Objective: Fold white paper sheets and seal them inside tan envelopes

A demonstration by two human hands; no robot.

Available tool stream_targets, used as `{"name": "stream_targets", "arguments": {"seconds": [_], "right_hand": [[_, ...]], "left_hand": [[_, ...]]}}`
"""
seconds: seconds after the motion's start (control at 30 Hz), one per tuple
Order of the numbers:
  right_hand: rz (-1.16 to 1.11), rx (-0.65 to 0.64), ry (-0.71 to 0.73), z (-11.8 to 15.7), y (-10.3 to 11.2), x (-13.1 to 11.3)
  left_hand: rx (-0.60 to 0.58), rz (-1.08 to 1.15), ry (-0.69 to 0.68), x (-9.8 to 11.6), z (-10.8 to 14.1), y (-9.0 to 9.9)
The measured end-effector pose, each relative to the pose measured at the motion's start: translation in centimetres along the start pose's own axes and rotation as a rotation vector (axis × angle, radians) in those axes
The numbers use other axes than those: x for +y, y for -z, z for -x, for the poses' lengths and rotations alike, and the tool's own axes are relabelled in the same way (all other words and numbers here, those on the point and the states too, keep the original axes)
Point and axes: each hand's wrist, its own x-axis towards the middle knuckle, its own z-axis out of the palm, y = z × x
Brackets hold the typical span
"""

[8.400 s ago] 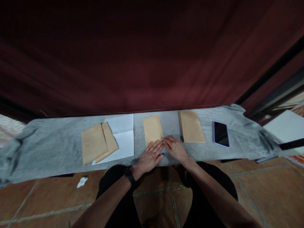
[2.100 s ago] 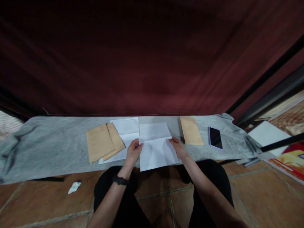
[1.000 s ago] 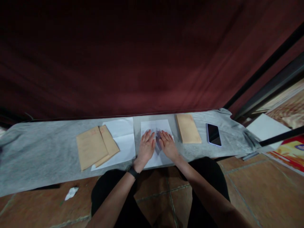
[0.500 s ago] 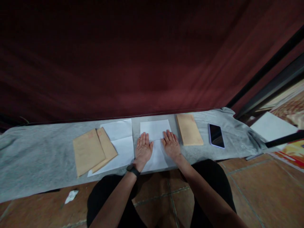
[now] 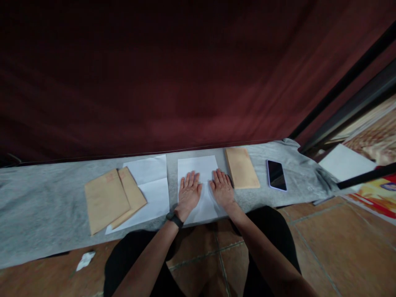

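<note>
A white sheet of paper (image 5: 198, 165) lies on the grey cloth in front of me, with a faint crease across its middle. My left hand (image 5: 189, 192) rests flat on the left part of the sheet, fingers stretched out. On the sheet's right side, my right hand (image 5: 222, 188) also lies palm down with its fingers extended. Just right of that hand is a stack of brown envelopes (image 5: 243, 168). To the left, two brown envelopes (image 5: 107, 200) overlap another creased white sheet (image 5: 154, 194).
A phone (image 5: 276, 175) with a purple edge lies right of the envelope stack. Grey cloth (image 5: 46, 206) covers the narrow bench, and a dark red curtain (image 5: 185, 82) hangs behind it. A crumpled white tissue (image 5: 86, 260) is on the tiled floor.
The view has shifted slightly, so things sit a little further left. My left hand has slid slightly right on the sheet, toward the right hand. Both hands stay flat on the paper.
</note>
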Motion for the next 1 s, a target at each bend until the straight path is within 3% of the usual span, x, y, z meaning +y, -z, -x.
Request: {"name": "stream_targets", "arguments": {"seconds": [0.13, 0.3, 0.5, 0.67, 0.73, 1.0], "right_hand": [[-0.011, -0.012, -0.008, 0.0, 0.2, 0.0], [-0.014, -0.01, -0.011, 0.1, 0.3, 0.0], [0.01, -0.021, -0.015, -0.3, 0.6, -0.5], [-0.053, -0.1, 0.16, -0.3, 0.5, -2.4], [-0.068, -0.125, 0.19, -0.1, 0.4, -2.7], [-0.023, -0.014, -0.019, -0.3, 0.6, -0.4]], "left_hand": [[0.075, -0.011, 0.153, -2.7, 0.9, -0.1], [0.088, 0.022, 0.196, -4.8, 1.3, 0.5], [0.089, 0.04, 0.219, -3.3, -0.1, 1.5], [-0.01, 0.017, 0.055, -0.7, 0.9, 1.6], [-0.037, 0.001, 0.047, -0.2, 1.6, 1.3], [0.079, 0.125, 0.181, -3.3, 1.9, 1.2]]}}
